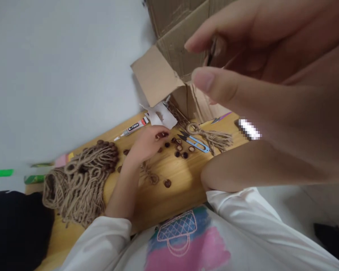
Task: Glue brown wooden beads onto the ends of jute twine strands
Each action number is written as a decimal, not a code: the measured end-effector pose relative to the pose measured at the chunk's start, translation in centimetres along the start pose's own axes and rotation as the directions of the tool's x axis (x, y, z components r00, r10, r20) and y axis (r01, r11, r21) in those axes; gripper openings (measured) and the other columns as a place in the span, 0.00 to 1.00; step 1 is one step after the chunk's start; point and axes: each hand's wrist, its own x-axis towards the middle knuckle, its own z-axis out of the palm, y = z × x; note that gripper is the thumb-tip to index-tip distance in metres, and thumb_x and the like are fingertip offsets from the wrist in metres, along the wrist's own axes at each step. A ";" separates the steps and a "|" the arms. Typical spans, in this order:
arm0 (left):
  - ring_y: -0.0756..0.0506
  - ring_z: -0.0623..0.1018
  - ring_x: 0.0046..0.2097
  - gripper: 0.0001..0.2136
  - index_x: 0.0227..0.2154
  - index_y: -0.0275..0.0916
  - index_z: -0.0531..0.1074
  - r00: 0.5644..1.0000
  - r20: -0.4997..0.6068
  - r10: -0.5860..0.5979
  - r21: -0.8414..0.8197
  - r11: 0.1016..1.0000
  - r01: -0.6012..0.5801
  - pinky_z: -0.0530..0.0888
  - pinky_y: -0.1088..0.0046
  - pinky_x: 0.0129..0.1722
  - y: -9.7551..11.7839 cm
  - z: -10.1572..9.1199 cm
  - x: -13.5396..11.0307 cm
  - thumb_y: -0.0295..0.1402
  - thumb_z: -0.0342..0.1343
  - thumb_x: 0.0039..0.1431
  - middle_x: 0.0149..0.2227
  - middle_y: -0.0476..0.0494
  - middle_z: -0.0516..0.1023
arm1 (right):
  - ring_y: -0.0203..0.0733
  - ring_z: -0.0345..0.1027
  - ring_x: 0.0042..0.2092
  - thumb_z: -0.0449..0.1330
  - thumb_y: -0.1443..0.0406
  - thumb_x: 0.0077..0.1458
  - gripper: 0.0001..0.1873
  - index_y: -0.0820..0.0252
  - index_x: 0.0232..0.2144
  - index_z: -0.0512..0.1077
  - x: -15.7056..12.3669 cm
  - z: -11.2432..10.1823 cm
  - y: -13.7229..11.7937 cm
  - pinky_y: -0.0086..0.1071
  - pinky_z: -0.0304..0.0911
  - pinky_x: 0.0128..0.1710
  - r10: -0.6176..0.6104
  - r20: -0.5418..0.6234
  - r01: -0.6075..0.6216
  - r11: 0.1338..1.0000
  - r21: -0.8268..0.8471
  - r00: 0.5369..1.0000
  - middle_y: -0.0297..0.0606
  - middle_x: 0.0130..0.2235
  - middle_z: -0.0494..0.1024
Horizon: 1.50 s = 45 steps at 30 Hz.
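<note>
My right hand [260, 67] is raised close to the camera, thumb and index fingertip apart. A thin dark piece [211, 51] shows between its fingers; its kind is unclear. Over the table, my left hand [149, 141] has its fingers curled round a small reddish-brown piece [161, 134], partly hidden. Beside it lie several small round brown pieces [185, 155], some with pale faces. Below the left hand lies a looped twine piece [153, 178] near a brown ball [167, 183]. Blue thread snips [196, 143] and a twine tassel [214, 137] lie to its right.
A heap of twine tassels [83, 188] with brown balls covers the wooden table's left part. Behind are a B-7000 glue tube [134, 127], torn white paper [162, 116] and an open cardboard box [158, 73] by the wall. A blurred-out dark object [247, 129] lies right.
</note>
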 end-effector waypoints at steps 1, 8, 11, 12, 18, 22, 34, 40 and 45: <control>0.48 0.77 0.34 0.07 0.35 0.36 0.77 0.999 0.039 -0.034 0.003 0.999 0.034 0.73 0.72 0.39 -0.4 0.6 0.3 0.26 0.56 0.54 0.35 0.45 0.81 | 0.16 0.63 0.26 0.59 0.74 0.52 0.09 0.59 0.31 0.77 0.2 -0.1 -0.2 0.07 0.45 0.18 -0.027 -0.023 0.029 0.997 0.077 0.999 0.24 0.28 0.69; 0.47 0.76 0.38 0.11 0.38 0.35 0.76 0.995 0.029 -0.092 0.031 0.995 0.092 0.72 0.71 0.43 -1.5 2.2 1.6 0.23 0.52 0.53 0.38 0.43 0.79 | 0.22 0.61 0.29 0.61 0.83 0.44 0.20 0.64 0.39 0.76 -1.4 -1.2 -1.7 0.14 0.60 0.27 -0.270 -0.190 0.143 0.854 -0.500 0.944 0.25 0.31 0.71; 0.46 0.76 0.39 0.12 0.37 0.34 0.77 0.994 0.047 -0.096 0.052 0.994 0.093 0.72 0.70 0.43 -1.5 2.6 2.1 0.21 0.50 0.52 0.38 0.41 0.78 | 0.26 0.65 0.32 0.58 0.80 0.50 0.17 0.65 0.41 0.74 -1.5 -1.4 -1.0 0.19 0.62 0.30 -0.376 -0.179 0.264 0.853 -0.450 0.909 0.30 0.35 0.74; 0.46 0.76 0.39 0.13 0.37 0.33 0.77 0.994 0.053 -0.093 0.052 0.995 0.090 0.72 0.70 0.43 -1.5 2.6 2.2 0.21 0.50 0.52 0.38 0.40 0.78 | 0.28 0.66 0.33 0.58 0.79 0.51 0.16 0.66 0.42 0.74 -1.6 -1.5 -0.7 0.20 0.63 0.31 -0.406 -0.179 0.299 0.851 -0.431 0.896 0.32 0.36 0.75; 0.49 0.77 0.38 0.17 0.39 0.34 0.76 0.990 0.141 -0.030 -0.003 1.000 0.031 0.73 0.75 0.40 -1.0 2.4 2.6 0.18 0.47 0.50 0.39 0.42 0.79 | 0.31 0.68 0.34 0.60 0.76 0.52 0.15 0.64 0.43 0.74 -1.8 -2.1 0.1 0.23 0.65 0.31 -0.423 -0.224 0.318 0.865 -0.389 0.878 0.33 0.36 0.75; 0.49 0.77 0.40 0.20 0.38 0.36 0.77 0.983 0.181 0.003 -0.065 0.998 0.009 0.73 0.75 0.41 -0.9 2.1 2.9 0.16 0.47 0.45 0.40 0.44 0.78 | 0.29 0.67 0.33 0.60 0.76 0.52 0.15 0.67 0.43 0.74 -1.8 -2.0 -0.1 0.21 0.64 0.31 -0.436 -0.213 0.326 0.853 -0.408 0.874 0.31 0.30 0.73; 0.47 0.80 0.39 0.16 0.45 0.33 0.72 0.961 0.273 -0.037 -0.397 0.906 0.148 0.76 0.73 0.37 0.9 0.6 1.7 0.32 0.56 0.53 0.40 0.38 0.80 | 0.32 0.67 0.31 0.62 0.75 0.52 0.16 0.52 0.40 0.76 -2.2 -1.9 0.2 0.25 0.65 0.28 -0.521 -0.223 0.416 0.823 -0.385 0.824 0.31 0.30 0.74; 0.47 0.78 0.32 0.06 0.31 0.34 0.75 0.956 0.271 -0.109 -0.004 0.993 0.114 0.74 0.74 0.33 1.7 1.5 2.7 0.30 0.57 0.53 0.32 0.43 0.80 | 0.35 0.69 0.34 0.62 0.75 0.51 0.16 0.53 0.41 0.76 -2.3 -1.8 -0.1 0.27 0.67 0.31 -0.506 -0.197 0.411 0.830 -0.376 0.840 0.33 0.33 0.75; 0.42 0.77 0.41 0.07 0.31 0.38 0.78 0.948 0.305 -0.093 0.226 0.974 0.023 0.71 0.68 0.45 2.2 2.4 3.4 0.25 0.56 0.51 0.35 0.42 0.80 | 0.34 0.69 0.34 0.61 0.80 0.47 0.19 0.54 0.37 0.77 -2.1 -1.5 -0.5 0.26 0.67 0.30 -0.503 -0.173 0.425 0.835 -0.350 0.847 0.31 0.35 0.76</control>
